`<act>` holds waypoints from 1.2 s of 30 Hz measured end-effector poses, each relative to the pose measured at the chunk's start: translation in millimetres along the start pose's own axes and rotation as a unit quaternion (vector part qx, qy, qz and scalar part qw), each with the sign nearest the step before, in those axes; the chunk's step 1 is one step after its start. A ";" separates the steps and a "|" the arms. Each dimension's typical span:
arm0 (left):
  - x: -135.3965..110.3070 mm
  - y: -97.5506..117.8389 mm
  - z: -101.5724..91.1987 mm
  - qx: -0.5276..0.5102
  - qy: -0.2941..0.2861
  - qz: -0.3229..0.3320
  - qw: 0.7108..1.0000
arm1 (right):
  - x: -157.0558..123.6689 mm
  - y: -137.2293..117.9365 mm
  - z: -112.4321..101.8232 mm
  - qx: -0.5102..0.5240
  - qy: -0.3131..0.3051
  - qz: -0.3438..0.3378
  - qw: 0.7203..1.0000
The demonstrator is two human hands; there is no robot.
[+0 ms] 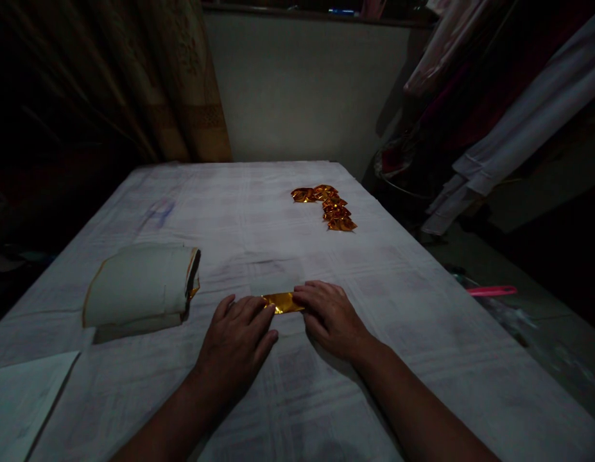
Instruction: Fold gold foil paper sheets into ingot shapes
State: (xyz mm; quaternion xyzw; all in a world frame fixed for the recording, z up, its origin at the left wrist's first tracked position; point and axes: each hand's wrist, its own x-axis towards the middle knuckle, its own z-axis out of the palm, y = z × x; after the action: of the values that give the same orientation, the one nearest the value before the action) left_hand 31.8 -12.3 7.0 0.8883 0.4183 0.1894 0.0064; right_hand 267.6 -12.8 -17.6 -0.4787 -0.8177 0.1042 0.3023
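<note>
A narrow strip of shiny gold foil paper (284,302) lies flat on the cloth-covered table between my two hands. My left hand (237,333) rests palm down, its fingers stretched out with the tips on the strip's left end. The left thumb stands apart from the strip. Over the right end curl the fingers of my right hand (332,317), with the thumb tucked close below; that end is hidden under them. Farther back on the right, several folded gold foil pieces (336,208) sit in a bent row.
On the left lies a folded pale cloth-like bundle (138,285) with a bit of gold foil at its right edge. A white sheet (27,398) is at the near left corner. Clothes (533,122) hang at right; a pink handle (492,291) shows beyond the table (230,212).
</note>
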 end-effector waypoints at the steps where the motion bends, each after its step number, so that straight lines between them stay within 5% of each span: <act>1: -0.4 -2.6 -1.0 -0.004 0.000 -0.001 1.000 | -0.3 -1.1 -1.3 0.000 -0.010 -0.003 1.000; 9: -0.3 -15.8 -0.7 -0.005 -0.001 0.001 1.000 | 3.7 -8.5 -7.2 -0.036 -0.057 -0.048 0.997; 27: 7.6 -13.2 5.3 0.056 0.075 0.037 0.995 | 5.9 -7.2 1.2 -0.070 -0.016 -0.079 0.994; 36: 6.3 -12.1 4.4 0.048 0.061 0.043 0.996 | 7.9 3.2 5.4 -0.086 0.034 -0.087 0.992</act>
State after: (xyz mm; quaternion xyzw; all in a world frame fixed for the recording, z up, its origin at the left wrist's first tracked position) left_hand 28.0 0.9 2.9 0.8916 0.3882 0.2227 -0.0697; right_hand 263.8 -3.7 -20.2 -0.4331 -0.8515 -0.0100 0.2953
